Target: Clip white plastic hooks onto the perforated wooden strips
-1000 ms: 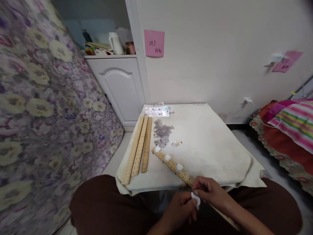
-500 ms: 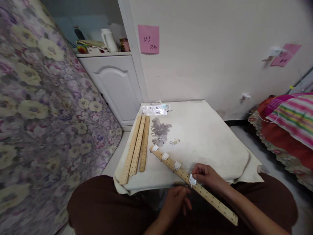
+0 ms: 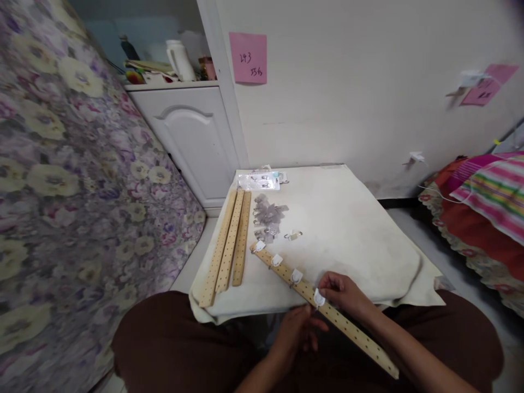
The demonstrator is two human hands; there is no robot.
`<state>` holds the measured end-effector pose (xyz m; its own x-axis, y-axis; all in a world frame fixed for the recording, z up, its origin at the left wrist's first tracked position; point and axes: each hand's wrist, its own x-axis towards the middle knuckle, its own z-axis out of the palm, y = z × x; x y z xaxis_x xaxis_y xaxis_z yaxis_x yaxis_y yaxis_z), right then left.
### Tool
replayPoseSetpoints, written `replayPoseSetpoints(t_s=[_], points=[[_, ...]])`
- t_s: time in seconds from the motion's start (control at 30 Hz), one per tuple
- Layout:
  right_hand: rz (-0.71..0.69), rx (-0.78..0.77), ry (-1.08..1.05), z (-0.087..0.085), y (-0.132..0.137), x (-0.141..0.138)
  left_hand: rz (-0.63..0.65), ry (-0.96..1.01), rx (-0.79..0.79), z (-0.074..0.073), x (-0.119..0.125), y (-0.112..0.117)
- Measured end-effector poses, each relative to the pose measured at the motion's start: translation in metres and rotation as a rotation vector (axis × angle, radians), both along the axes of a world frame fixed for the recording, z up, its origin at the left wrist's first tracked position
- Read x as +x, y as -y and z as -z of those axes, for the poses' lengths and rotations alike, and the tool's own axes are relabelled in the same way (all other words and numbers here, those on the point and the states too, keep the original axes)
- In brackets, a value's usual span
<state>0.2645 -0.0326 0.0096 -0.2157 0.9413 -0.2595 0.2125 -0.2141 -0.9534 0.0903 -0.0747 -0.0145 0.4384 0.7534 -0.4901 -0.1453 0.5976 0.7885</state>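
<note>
A long perforated wooden strip point(image 3: 347, 334) lies slantwise from the table's near edge out over my lap. Several small white hook pads are fixed along it. My right hand point(image 3: 344, 295) pinches the newest white hook pad point(image 3: 319, 298) against the strip. Just below the strip sits my left hand point(image 3: 297, 330), fingers curled and touching its underside near that pad; I cannot see anything in it. A pile of clear hooks point(image 3: 268, 217) and one loose hook point(image 3: 293, 235) lie farther back on the table.
A low table under a cream cloth point(image 3: 360, 234) holds three more wooden strips point(image 3: 229, 243) at its left and a clear packet point(image 3: 258, 181) at the back. A floral mattress point(image 3: 73, 180) leans on the left, a white cabinet point(image 3: 192, 136) behind, bedding point(image 3: 483, 213) on the right.
My right hand has brought the white hook pad up from my lap and set it onto the strip. My left hand has risen to the strip's underside.
</note>
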Motion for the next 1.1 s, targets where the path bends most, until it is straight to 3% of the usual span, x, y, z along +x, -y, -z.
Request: replayPoseSetpoints(t_s=[0.37,0.67,1.1], points=[[-0.029,0.082,0.046,0.008,0.003,0.002,-0.009,-0.026,-0.032,0.005,0.005,-0.004],[-0.040,0.082,0.048,0.003,0.003,0.002,-0.019,0.011,-0.100,0.000,0.007,-0.006],[-0.053,0.093,0.060,0.009,0.003,0.003,-0.003,0.083,-0.245,0.014,0.015,-0.012]])
